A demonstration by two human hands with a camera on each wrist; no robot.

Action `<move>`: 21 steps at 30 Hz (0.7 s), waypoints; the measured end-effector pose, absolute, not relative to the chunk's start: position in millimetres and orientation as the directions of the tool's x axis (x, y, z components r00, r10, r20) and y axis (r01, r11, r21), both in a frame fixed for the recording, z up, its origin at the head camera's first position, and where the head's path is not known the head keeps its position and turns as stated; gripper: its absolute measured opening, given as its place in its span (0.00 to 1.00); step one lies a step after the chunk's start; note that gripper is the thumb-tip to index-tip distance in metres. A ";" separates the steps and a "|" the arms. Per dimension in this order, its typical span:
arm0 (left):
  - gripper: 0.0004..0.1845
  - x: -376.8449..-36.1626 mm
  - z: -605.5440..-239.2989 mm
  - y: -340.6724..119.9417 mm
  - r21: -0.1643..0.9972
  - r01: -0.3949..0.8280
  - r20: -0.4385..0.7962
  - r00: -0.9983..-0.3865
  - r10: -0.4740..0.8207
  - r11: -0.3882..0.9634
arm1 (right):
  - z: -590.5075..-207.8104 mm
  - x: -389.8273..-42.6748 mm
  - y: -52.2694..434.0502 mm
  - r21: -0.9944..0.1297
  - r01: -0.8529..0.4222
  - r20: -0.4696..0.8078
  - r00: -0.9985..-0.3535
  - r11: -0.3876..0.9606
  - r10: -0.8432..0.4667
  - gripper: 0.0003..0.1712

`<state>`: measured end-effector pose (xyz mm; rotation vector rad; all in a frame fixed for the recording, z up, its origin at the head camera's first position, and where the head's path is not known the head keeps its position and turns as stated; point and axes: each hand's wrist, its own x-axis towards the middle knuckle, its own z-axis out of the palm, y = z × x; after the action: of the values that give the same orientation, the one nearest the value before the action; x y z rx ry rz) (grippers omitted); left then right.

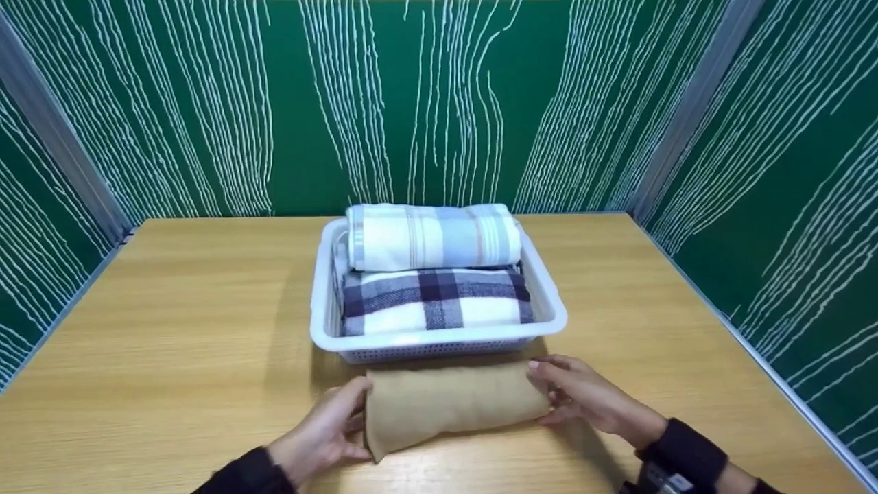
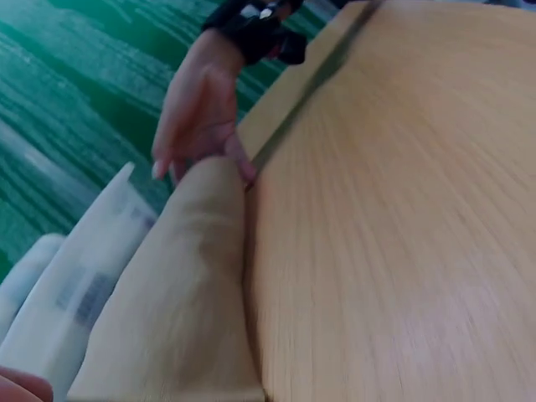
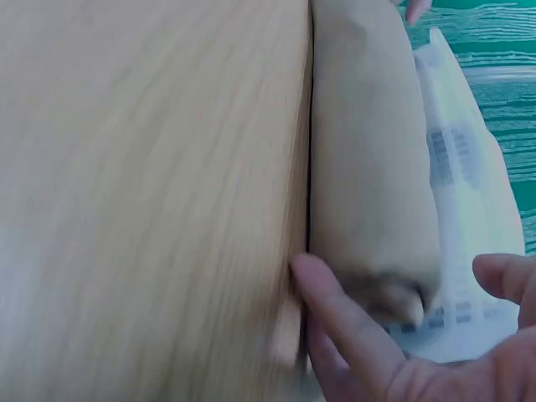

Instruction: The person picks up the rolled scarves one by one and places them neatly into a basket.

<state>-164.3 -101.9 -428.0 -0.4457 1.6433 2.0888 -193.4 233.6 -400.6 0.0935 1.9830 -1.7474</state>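
A rolled tan towel [image 1: 453, 406] lies on the wooden surface [image 1: 192, 329], just in front of a white basket [image 1: 549, 302] holding two folded plaid towels. The left hand [image 1: 322, 436] and right hand [image 1: 583, 398] touch its ends, fingers loosely spread, gripping nothing.

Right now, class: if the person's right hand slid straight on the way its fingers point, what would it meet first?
The right hand points left at the end of the tan rolled towel, which its fingers already touch. So it meets that roll at once, probably pushing it toward the left hand at the far end.
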 end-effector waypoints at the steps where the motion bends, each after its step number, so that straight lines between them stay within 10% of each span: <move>1: 0.27 -165.8 -428.7 -97.3 0.829 -0.526 -0.509 -0.850 0.137 -0.190 | -401.7 -193.8 230.2 -0.915 0.366 -0.400 -0.877 0.171 -0.266 0.40; 21: 0.09 -141.6 -397.1 -90.0 0.887 -0.456 -0.450 -0.889 0.079 -0.074 | -404.2 -178.0 211.7 -0.911 0.411 -0.375 -0.844 -0.016 -0.384 0.30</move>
<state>-141.6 -90.0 -397.1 -0.4059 1.8434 2.0241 -178.0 211.7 -404.2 0.0289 1.7270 -1.9114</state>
